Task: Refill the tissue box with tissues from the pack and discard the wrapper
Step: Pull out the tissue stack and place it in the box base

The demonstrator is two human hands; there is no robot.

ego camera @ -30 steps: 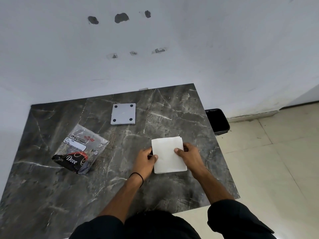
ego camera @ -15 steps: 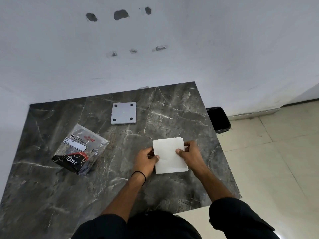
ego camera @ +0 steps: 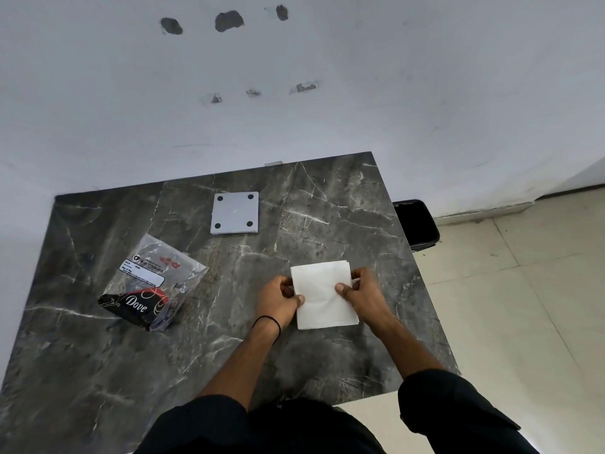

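Observation:
A white square stack of tissues lies at the right side of the dark marble table. My left hand grips its left edge, thumb on top. My right hand grips its right edge, thumb pressed on the top sheet. A clear plastic wrapper with a black and red "Dove" end lies flat at the left. A grey square plate with four black dots rests at the back of the table. Whether a box sits under the tissues is hidden.
A black bin stands on the tiled floor just past the table's right edge, against the white wall. Pale floor tiles stretch to the right. My dark sleeves fill the bottom of the view.
The hands and the tissue stack keep almost the same place; the fingers have shifted slightly along the stack's edges. Wrapper and plate have not moved.

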